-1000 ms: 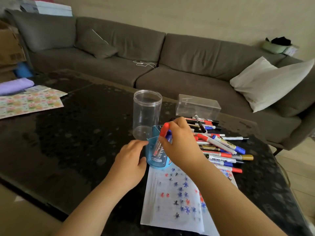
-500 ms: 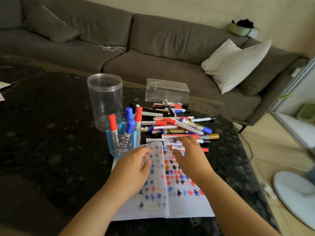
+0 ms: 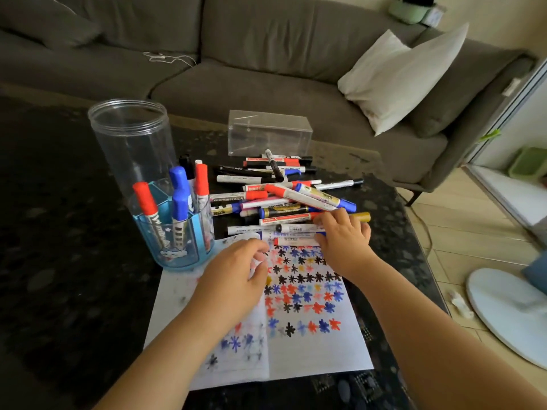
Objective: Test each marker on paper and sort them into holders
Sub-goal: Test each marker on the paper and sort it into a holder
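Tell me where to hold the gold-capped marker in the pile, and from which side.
Grip the gold-capped marker at its cap end, coming from the right: it lies flat, the cap sticks out free beyond the right hand, and other markers cover its barrel.
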